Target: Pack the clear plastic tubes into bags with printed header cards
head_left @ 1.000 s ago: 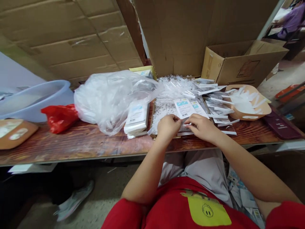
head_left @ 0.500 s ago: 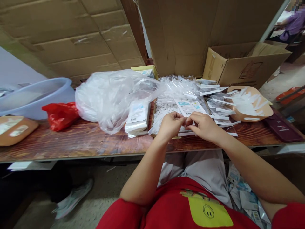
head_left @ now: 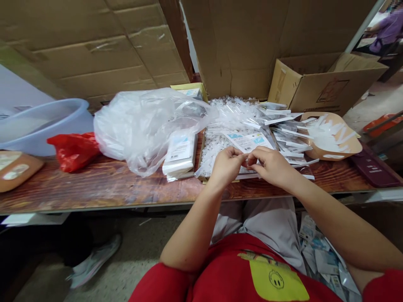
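My left hand (head_left: 227,164) and my right hand (head_left: 267,164) meet fingertip to fingertip over the near edge of the work area. Both are closed in a pinch, and whatever lies between the fingertips is hidden or too small to make out. Just beyond the fingers lies a printed packet (head_left: 255,140) with a white and blue label. Around it spreads a heap of small white plastic pieces (head_left: 211,152) in a shallow tray. To the right, clear packets with white strips (head_left: 285,133) overlap in a pile. Left of the tray stands a stack of labelled bags (head_left: 179,153).
A large clear plastic bag (head_left: 135,123), a red bag (head_left: 74,151) and a blue basin (head_left: 67,117) stand leftward. On the right are a peach tray (head_left: 333,155) of white strips, a carton (head_left: 340,90) and a maroon case (head_left: 376,167). Packets (head_left: 327,260) fill space below.
The view has shifted slightly, so objects on the left sit a little further left. The printed packet beyond my fingers looks slightly turned. Both hands keep pinching in nearly the same place.
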`<state>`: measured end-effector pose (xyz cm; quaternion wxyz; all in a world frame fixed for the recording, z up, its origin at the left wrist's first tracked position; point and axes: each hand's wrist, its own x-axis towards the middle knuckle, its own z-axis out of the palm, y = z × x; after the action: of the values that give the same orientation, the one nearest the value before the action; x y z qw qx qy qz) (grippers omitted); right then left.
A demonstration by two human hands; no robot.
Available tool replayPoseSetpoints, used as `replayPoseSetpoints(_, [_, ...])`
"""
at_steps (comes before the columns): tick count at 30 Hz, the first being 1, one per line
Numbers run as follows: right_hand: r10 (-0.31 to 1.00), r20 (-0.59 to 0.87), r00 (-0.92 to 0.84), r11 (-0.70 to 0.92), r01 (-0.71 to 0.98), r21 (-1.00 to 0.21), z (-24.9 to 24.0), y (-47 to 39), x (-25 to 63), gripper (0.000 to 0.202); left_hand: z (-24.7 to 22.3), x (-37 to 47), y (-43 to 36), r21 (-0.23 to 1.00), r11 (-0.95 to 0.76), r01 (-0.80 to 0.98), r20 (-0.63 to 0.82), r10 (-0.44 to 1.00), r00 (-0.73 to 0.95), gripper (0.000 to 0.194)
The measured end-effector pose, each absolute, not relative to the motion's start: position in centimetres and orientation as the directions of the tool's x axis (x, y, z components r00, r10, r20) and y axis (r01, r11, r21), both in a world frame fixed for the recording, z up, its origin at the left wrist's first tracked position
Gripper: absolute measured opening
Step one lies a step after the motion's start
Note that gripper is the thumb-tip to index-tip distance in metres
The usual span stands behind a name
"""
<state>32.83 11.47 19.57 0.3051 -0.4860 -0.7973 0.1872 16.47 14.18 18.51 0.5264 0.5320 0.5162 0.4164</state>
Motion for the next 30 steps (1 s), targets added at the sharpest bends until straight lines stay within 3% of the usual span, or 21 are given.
replayPoseSetpoints(8, [0.893, 0.251, -0.375, 0.449, 0.688, -0.570, 19.8, 11.3, 33.1, 0.021, 18.9, 16.7, 13.7, 0.992, 0.103, 0.076, -0.111, 0.986, 0.120, 0.014])
replayPoseSetpoints(18, [0.797, 0.323, -0.511, 0.554, 0.402, -0.729, 21.2, 9.6, 37.0, 0.010, 19.9, 16.2, 12.8, 0.978, 0.198, -0.060, -0.186, 0.969, 0.163, 0.015])
replayPoseSetpoints(20, [0.822, 0.405, -0.402, 0.552, 0.385, -0.739, 22.0, 8.9, 39.2, 0.010, 20.2, 15.7, 12.5, 0.976, 0.207, -0.068, -0.196, 0.969, 0.148, 0.017])
replayPoseSetpoints(22, [0.815, 0.552, -0.176, 0.570, 0.415, -0.709, 22.7, 8.9, 42.3, 0.009, 20.5, 15.2, 12.3, 0.974, 0.216, -0.062, -0.206, 0.969, 0.139, 0.021])
replayPoseSetpoints(25, [0.577, 0.773, 0.264, 0.554, 0.568, -0.608, 23.1, 11.2, 47.7, 0.021, 20.8, 14.9, 12.2, 0.973, 0.221, -0.063, -0.212, 0.969, 0.124, 0.026])
replayPoseSetpoints(26, [0.515, 0.783, 0.350, 0.482, 0.637, -0.602, 23.0, 12.3, 49.5, 0.020, 20.8, 14.9, 12.2, 0.975, 0.214, -0.065, -0.205, 0.971, 0.123, 0.028])
replayPoseSetpoints(27, [0.532, 0.766, 0.361, 0.362, 0.721, -0.591, 22.7, 13.5, 51.1, 0.017, 20.8, 15.0, 12.2, 0.976, 0.206, -0.070, -0.196, 0.973, 0.125, 0.029])
replayPoseSetpoints(28, [0.674, 0.688, 0.269, 0.232, 0.807, -0.543, 22.4, 14.6, 52.5, 0.024, 20.9, 15.1, 12.2, 0.977, 0.197, -0.079, -0.186, 0.974, 0.128, 0.031])
replayPoseSetpoints(30, [0.790, 0.589, 0.173, 0.178, 0.854, -0.490, 21.7, 16.2, 54.4, 0.034, 21.0, 15.1, 12.2, 0.977, 0.185, -0.102, -0.169, 0.975, 0.142, 0.033])
